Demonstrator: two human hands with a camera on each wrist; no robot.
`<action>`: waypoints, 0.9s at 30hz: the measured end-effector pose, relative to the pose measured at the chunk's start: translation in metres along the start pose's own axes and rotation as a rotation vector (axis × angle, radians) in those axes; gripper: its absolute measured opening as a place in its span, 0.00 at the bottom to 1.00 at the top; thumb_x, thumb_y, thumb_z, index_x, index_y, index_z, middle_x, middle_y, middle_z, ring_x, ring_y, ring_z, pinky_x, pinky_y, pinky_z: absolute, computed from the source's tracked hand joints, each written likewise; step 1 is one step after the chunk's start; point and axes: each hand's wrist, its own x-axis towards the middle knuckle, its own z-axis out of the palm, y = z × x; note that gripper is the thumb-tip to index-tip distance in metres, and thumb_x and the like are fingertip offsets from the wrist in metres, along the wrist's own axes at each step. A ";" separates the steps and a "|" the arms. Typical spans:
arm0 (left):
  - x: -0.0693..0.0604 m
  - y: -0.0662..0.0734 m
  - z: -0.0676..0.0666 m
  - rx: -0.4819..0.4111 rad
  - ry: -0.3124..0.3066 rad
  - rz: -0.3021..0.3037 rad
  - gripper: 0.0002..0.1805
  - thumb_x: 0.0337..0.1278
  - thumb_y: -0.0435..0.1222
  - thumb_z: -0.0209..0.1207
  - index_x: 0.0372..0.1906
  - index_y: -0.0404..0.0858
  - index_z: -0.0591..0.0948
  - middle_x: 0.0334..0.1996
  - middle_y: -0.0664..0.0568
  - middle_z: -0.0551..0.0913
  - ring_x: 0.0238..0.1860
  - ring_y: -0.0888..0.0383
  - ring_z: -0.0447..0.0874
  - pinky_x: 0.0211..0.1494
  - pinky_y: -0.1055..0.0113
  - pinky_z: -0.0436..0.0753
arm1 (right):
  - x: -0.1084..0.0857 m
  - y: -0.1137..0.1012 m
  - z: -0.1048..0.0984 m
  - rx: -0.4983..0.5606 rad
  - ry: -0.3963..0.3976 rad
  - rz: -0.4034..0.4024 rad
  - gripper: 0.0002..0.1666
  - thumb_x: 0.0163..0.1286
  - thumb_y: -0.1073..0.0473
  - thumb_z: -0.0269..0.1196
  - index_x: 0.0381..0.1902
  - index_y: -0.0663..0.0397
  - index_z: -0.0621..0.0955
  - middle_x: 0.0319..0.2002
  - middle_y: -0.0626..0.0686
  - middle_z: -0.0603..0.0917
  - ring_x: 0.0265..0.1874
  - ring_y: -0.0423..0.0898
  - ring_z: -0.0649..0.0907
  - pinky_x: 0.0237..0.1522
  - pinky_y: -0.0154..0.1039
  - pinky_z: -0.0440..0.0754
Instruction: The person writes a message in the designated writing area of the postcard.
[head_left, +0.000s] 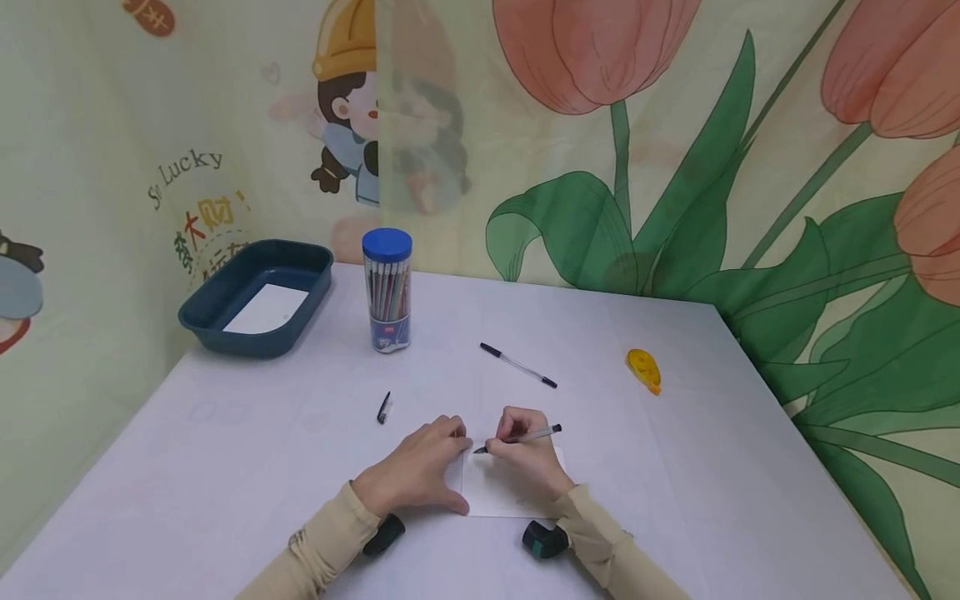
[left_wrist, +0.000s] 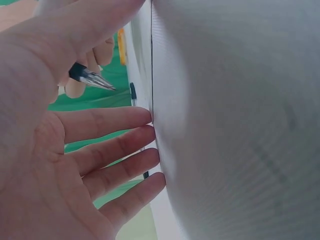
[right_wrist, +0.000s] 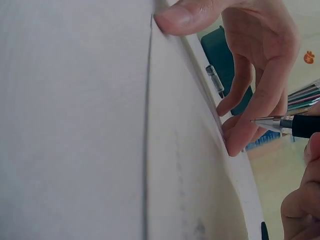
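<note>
A small sheet of white paper point(head_left: 491, 493) lies on the white table before the person. Along its left edge rests the left hand point(head_left: 418, 467), thumb spread from the fingers and touching the near left corner; its fingers look fairly straight in the left wrist view. The right hand point(head_left: 531, 457) pinches a gel pen point(head_left: 542, 432) with a clear barrel above the sheet. In the right wrist view, the pen's bare metal tip point(right_wrist: 267, 123) points toward the left hand and appears just off the paper. Faint marks show on the sheet point(right_wrist: 170, 125).
Left of the hands lies a pen cap point(head_left: 384, 408). Beyond them are a second, capped pen point(head_left: 517, 365) and a yellow correction tape point(head_left: 642, 370). A blue-lidded jar of pencils point(head_left: 388, 292) and a dark blue tray point(head_left: 258, 343) holding white paper stand at the back left.
</note>
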 end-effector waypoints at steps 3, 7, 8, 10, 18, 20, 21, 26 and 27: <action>0.000 0.001 0.000 -0.003 -0.002 0.001 0.39 0.26 0.53 0.77 0.47 0.32 0.83 0.41 0.54 0.74 0.40 0.60 0.68 0.43 0.67 0.73 | -0.001 -0.014 0.004 -0.019 -0.008 0.032 0.10 0.46 0.82 0.58 0.16 0.68 0.70 0.17 0.43 0.74 0.17 0.33 0.71 0.22 0.25 0.68; 0.000 0.001 0.000 -0.013 -0.008 -0.007 0.39 0.26 0.53 0.77 0.48 0.32 0.83 0.41 0.53 0.74 0.40 0.60 0.68 0.42 0.67 0.73 | -0.002 -0.025 0.006 -0.051 -0.003 0.050 0.10 0.46 0.82 0.57 0.15 0.68 0.71 0.17 0.46 0.74 0.17 0.33 0.70 0.22 0.25 0.66; 0.000 0.001 0.000 -0.014 -0.009 -0.008 0.39 0.26 0.53 0.77 0.48 0.32 0.82 0.41 0.53 0.73 0.40 0.60 0.68 0.42 0.67 0.73 | -0.002 -0.025 0.006 -0.057 0.000 0.053 0.10 0.46 0.82 0.57 0.15 0.68 0.71 0.17 0.46 0.74 0.17 0.33 0.70 0.22 0.25 0.66; 0.000 0.001 0.000 -0.020 -0.009 -0.010 0.39 0.26 0.53 0.77 0.48 0.32 0.82 0.41 0.53 0.73 0.40 0.60 0.68 0.42 0.67 0.73 | -0.001 -0.025 0.007 -0.068 0.002 0.061 0.09 0.46 0.81 0.57 0.15 0.68 0.71 0.17 0.47 0.75 0.17 0.33 0.71 0.22 0.25 0.67; 0.000 0.000 0.000 -0.027 -0.007 -0.012 0.38 0.26 0.52 0.78 0.47 0.33 0.83 0.41 0.53 0.74 0.40 0.60 0.68 0.42 0.67 0.73 | -0.001 -0.025 0.009 -0.086 0.003 0.061 0.10 0.47 0.81 0.57 0.16 0.67 0.71 0.16 0.49 0.75 0.17 0.33 0.70 0.23 0.25 0.66; 0.000 0.000 0.001 -0.030 -0.008 -0.012 0.38 0.26 0.52 0.78 0.47 0.33 0.83 0.41 0.53 0.74 0.40 0.60 0.68 0.42 0.67 0.73 | -0.001 -0.025 0.010 -0.089 0.005 0.054 0.10 0.47 0.81 0.57 0.15 0.67 0.71 0.16 0.49 0.74 0.17 0.33 0.69 0.22 0.25 0.66; 0.000 0.000 0.001 -0.030 -0.009 -0.013 0.38 0.26 0.52 0.78 0.47 0.33 0.83 0.41 0.53 0.74 0.40 0.60 0.68 0.42 0.67 0.73 | -0.001 -0.026 0.010 -0.093 0.006 0.050 0.10 0.47 0.81 0.57 0.15 0.66 0.71 0.15 0.49 0.74 0.17 0.33 0.69 0.22 0.25 0.66; 0.000 0.000 0.001 -0.037 -0.008 -0.018 0.39 0.25 0.52 0.78 0.47 0.33 0.83 0.41 0.53 0.74 0.40 0.59 0.68 0.42 0.67 0.73 | -0.001 -0.025 0.011 -0.111 -0.002 0.048 0.10 0.46 0.81 0.57 0.15 0.66 0.71 0.15 0.46 0.74 0.17 0.32 0.69 0.22 0.25 0.65; 0.000 0.000 0.001 -0.039 -0.007 -0.019 0.39 0.25 0.52 0.78 0.47 0.33 0.83 0.41 0.53 0.74 0.40 0.59 0.68 0.42 0.67 0.73 | -0.001 -0.026 0.011 -0.113 -0.005 0.049 0.10 0.46 0.80 0.57 0.15 0.65 0.71 0.15 0.46 0.74 0.17 0.32 0.70 0.22 0.25 0.66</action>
